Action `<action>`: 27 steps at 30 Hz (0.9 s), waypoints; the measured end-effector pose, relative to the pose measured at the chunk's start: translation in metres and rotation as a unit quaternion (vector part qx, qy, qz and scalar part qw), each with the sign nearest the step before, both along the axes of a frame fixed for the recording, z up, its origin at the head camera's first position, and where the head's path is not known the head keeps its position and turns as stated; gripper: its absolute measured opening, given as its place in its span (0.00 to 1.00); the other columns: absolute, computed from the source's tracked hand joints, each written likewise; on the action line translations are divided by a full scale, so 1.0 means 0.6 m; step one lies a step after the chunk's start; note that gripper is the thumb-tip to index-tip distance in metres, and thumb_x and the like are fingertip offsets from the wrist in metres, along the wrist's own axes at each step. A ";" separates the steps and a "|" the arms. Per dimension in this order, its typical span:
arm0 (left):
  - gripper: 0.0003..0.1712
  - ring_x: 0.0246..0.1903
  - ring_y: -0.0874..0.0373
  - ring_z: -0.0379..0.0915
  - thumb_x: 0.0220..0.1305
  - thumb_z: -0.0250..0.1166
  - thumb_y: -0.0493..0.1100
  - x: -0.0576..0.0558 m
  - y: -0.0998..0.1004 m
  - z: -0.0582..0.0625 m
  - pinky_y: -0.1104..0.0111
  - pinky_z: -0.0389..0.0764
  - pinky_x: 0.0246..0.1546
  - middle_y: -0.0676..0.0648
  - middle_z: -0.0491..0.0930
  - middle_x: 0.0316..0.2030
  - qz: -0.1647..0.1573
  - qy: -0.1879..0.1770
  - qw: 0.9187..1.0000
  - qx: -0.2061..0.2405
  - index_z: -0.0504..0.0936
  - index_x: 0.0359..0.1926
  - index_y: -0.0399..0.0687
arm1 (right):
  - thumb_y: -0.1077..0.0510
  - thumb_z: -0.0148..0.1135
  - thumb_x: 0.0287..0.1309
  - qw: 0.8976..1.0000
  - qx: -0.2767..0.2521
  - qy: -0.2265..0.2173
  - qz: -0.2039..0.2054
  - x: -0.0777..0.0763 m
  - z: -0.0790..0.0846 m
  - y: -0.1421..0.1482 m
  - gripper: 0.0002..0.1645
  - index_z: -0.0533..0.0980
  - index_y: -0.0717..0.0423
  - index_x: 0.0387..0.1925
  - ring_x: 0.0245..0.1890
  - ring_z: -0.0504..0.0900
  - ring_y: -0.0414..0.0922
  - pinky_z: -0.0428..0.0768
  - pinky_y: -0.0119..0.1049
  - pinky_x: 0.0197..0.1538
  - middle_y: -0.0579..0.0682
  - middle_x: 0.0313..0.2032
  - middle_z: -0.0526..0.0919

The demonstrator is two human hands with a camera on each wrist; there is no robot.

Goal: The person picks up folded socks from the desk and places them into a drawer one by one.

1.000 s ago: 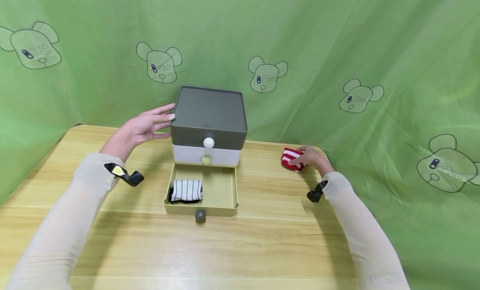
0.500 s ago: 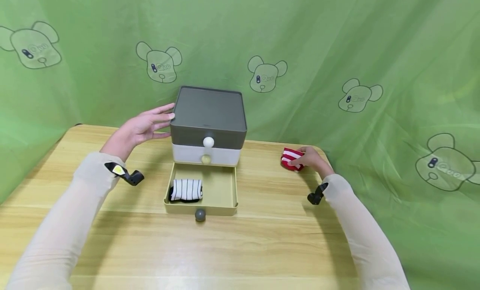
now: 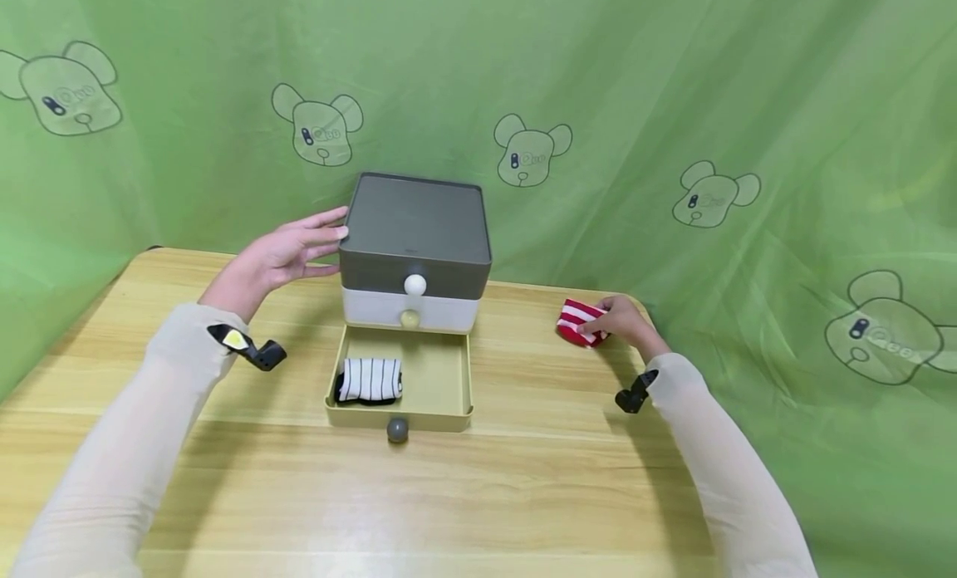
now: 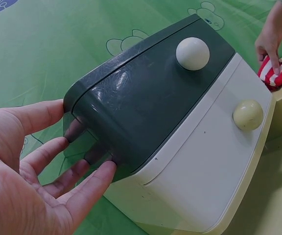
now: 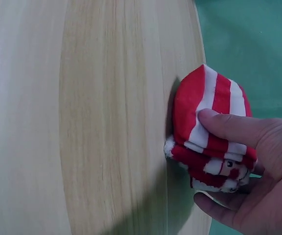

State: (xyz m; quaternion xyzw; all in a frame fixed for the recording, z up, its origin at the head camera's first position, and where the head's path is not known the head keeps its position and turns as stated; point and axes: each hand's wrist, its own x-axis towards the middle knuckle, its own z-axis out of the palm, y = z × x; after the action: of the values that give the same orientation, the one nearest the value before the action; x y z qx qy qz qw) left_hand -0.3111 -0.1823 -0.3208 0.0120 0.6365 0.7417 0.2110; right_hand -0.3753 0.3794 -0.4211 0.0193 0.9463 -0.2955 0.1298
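My right hand [image 3: 624, 320] pinches a folded pair of red-and-white striped socks [image 3: 580, 322] near the table's right back corner. In the right wrist view the thumb lies across the stripes of the socks [image 5: 212, 100], with fingers underneath. My left hand [image 3: 277, 258] touches the left side of a small drawer cabinet [image 3: 419, 217] with spread fingertips. In the left wrist view the fingertips press the cabinet's dark grey side [image 4: 146, 98]. The bottom drawer [image 3: 441, 379] is pulled out, holding folded white socks [image 3: 371, 379] with black stripes at its left.
The grey top drawer has a white knob [image 3: 414, 285] and the white middle drawer a yellowish knob [image 3: 409, 318]; both are closed. A grey knob [image 3: 398, 430] sticks out in front of the pulled-out drawer. Behind the wooden table [image 3: 523, 495] hangs a green curtain [image 3: 598, 80].
My right hand, holding the red-and-white socks, has shifted slightly toward me, and the socks have tilted a little. The left hand and the cabinet stay where they were.
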 end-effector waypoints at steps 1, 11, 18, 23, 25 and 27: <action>0.41 0.81 0.47 0.42 0.77 0.57 0.43 0.000 0.000 0.000 0.48 0.55 0.80 0.46 0.46 0.82 0.000 -0.001 1.000 0.000 0.47 0.82 0.60 | 0.56 0.77 0.54 1.000 0.001 0.000 0.000 0.000 0.000 -0.001 0.30 0.73 0.69 0.51 0.34 0.76 0.43 0.81 0.37 0.41 0.54 0.38 0.79; 0.42 0.81 0.47 0.40 0.76 0.59 0.43 0.002 -0.001 0.001 0.47 0.54 0.80 0.47 0.45 0.82 -0.001 0.000 1.000 0.005 0.47 0.82 0.60 | 0.59 0.73 0.57 1.000 0.004 0.002 0.029 0.012 0.012 -0.014 0.30 0.71 0.72 0.56 0.42 0.77 0.47 0.80 0.34 0.43 0.62 0.47 0.80; 0.42 0.81 0.47 0.40 0.76 0.57 0.42 0.003 -0.001 0.000 0.47 0.54 0.80 0.47 0.45 0.82 -0.003 0.002 1.000 0.004 0.47 0.82 0.60 | 0.57 0.72 0.59 0.999 0.005 0.001 0.042 0.019 0.020 -0.020 0.33 0.71 0.72 0.59 0.45 0.77 0.49 0.77 0.30 0.43 0.64 0.50 0.79; 0.41 0.81 0.47 0.40 0.76 0.57 0.42 0.001 -0.001 -0.001 0.47 0.54 0.80 0.47 0.44 0.82 -0.002 0.000 1.000 0.004 0.47 0.82 0.60 | 0.57 0.69 0.62 0.999 -0.004 0.002 0.054 0.023 0.029 -0.023 0.34 0.70 0.73 0.62 0.49 0.77 0.51 0.76 0.30 0.45 0.67 0.54 0.79; 0.41 0.81 0.47 0.39 0.76 0.57 0.42 0.001 -0.001 -0.001 0.47 0.54 0.80 0.47 0.42 0.83 -0.001 0.000 1.000 0.002 0.47 0.82 0.60 | 0.57 0.68 0.63 0.998 -0.010 0.003 0.059 0.024 0.033 -0.027 0.34 0.69 0.73 0.64 0.51 0.76 0.52 0.76 0.30 0.46 0.67 0.56 0.78; 0.41 0.82 0.46 0.38 0.76 0.57 0.43 0.000 -0.001 -0.001 0.47 0.54 0.80 0.46 0.40 0.83 -0.001 0.000 1.000 0.001 0.47 0.82 0.60 | 0.57 0.67 0.64 0.998 -0.016 0.004 0.065 0.025 0.037 -0.033 0.33 0.69 0.72 0.65 0.52 0.76 0.53 0.76 0.30 0.46 0.68 0.57 0.78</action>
State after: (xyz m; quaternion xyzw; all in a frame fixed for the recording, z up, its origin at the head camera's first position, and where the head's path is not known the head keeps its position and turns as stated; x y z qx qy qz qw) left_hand -0.3114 -0.1828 -0.3214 0.0127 0.6360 0.7420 0.2114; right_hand -0.3606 0.3598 -0.3990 -0.0452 0.9412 -0.3015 0.1453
